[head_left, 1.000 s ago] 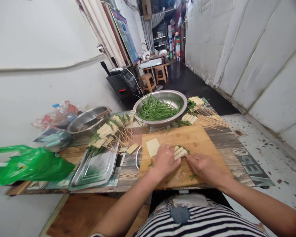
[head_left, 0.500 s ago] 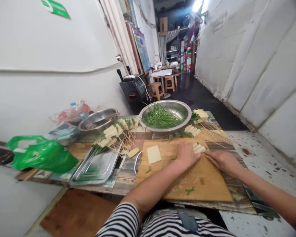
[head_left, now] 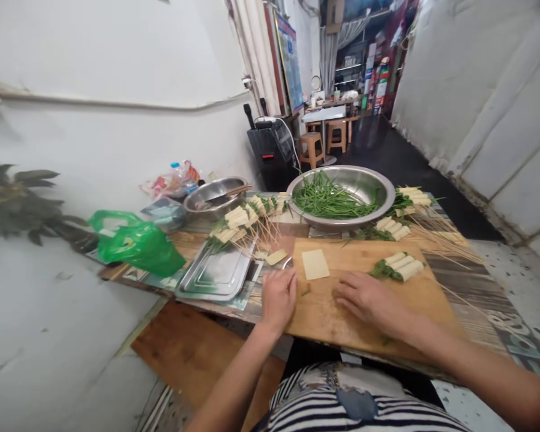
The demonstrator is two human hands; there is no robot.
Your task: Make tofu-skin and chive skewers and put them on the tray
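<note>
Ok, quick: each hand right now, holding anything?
Left hand: open, empty, resting at the cutting board's left edge.
Right hand: open, empty, palm down on the board.

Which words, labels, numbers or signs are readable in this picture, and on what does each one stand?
No text can be read with certainty.
Poster on the wall: print too blurred.
Mat under the board: marks at its right end, blurred.
Packages in the far room: labels too small.
Clear bag by the wall: red print, blurred.

White walls (head_left: 117,66); dark floor (head_left: 387,150); wooden stools (head_left: 312,147); shelves (head_left: 345,63), perhaps, beyond.
</note>
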